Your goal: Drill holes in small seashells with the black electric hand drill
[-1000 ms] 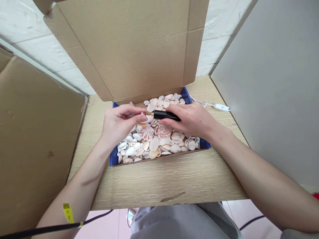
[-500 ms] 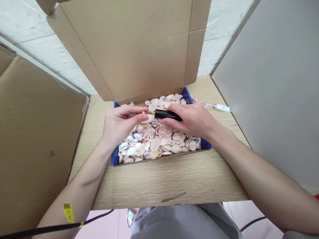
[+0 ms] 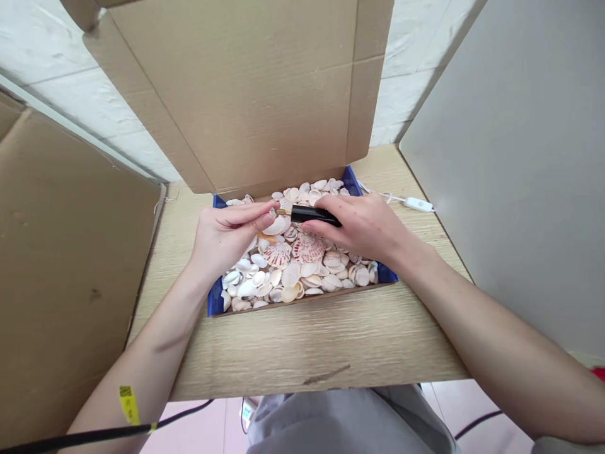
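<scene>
Between the thumb and fingertips of my left hand [image 3: 220,233] is a small pale seashell [image 3: 273,213], mostly covered by the fingers. My right hand [image 3: 371,227] is wrapped around a small black hand drill [image 3: 309,214] with a brass-coloured chuck [image 3: 283,212]. The drill lies level, its tip pointing left at the held shell; whether the bit touches it is too small to tell. Below both hands, an open cardboard box with blue sides [image 3: 216,299] is filled with loose shells [image 3: 290,273]. Among them is a large red-striped scallop shell [image 3: 308,248].
The box's brown lid [image 3: 236,82] stands upright behind it. On the right, a white cable with an inline switch [image 3: 418,204] lies near a grey panel [image 3: 510,157]. Cardboard [image 3: 70,239] stands at left. A black cable with a yellow tag [image 3: 127,403] crosses my left forearm.
The whole view has shifted slightly, so everything sits a little further left. Both hands keep the same hold on the shell and the drill.
</scene>
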